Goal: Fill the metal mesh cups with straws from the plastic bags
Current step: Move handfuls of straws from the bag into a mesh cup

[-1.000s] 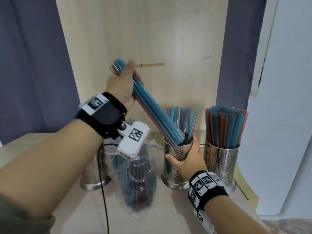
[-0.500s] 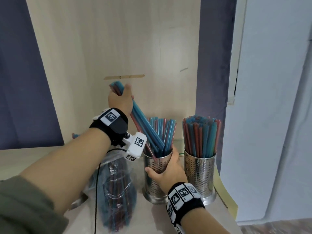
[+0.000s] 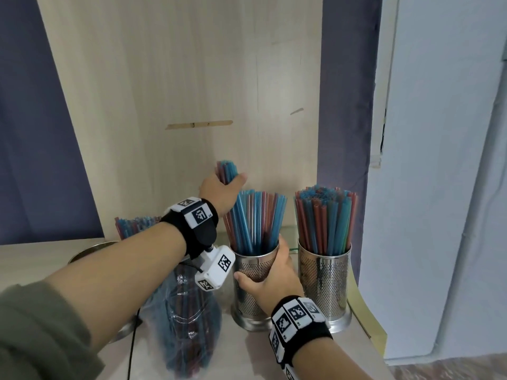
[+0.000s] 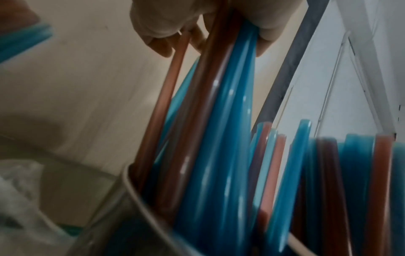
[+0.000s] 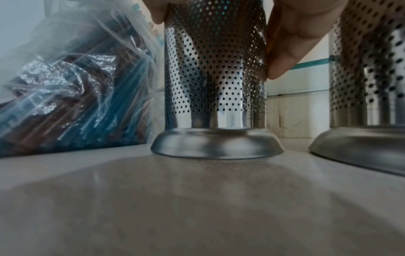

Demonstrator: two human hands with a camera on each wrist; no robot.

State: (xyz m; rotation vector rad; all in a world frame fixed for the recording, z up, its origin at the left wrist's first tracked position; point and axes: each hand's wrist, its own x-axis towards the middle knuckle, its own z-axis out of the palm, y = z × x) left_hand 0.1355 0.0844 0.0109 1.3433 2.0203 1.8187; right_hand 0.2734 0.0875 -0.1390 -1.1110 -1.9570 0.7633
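Note:
Two metal mesh cups stand on the table. The middle cup point(image 3: 253, 272) point(image 5: 215, 69) holds blue and red straws, and my right hand point(image 3: 270, 272) grips its wall. My left hand point(image 3: 222, 192) grips a bundle of straws point(image 3: 227, 171) point(image 4: 219, 121) near their top ends; their lower ends sit inside the middle cup. The right cup point(image 3: 325, 275) point(image 5: 368, 69) is packed with straws. A clear plastic bag of straws point(image 3: 186, 319) point(image 5: 76, 90) lies left of the middle cup, partly under my left forearm.
A third metal cup point(image 3: 90, 249) with straws point(image 3: 134, 224) stands behind my left forearm, mostly hidden. A wooden panel point(image 3: 178, 91) rises right behind the cups. The table edge point(image 3: 365, 311) lies just right of the right cup, with a white wall beyond.
My left hand has come down and swung the straw bundle from a slant to nearly upright, sliding it deeper into the middle cup. My right hand keeps its hold on that cup.

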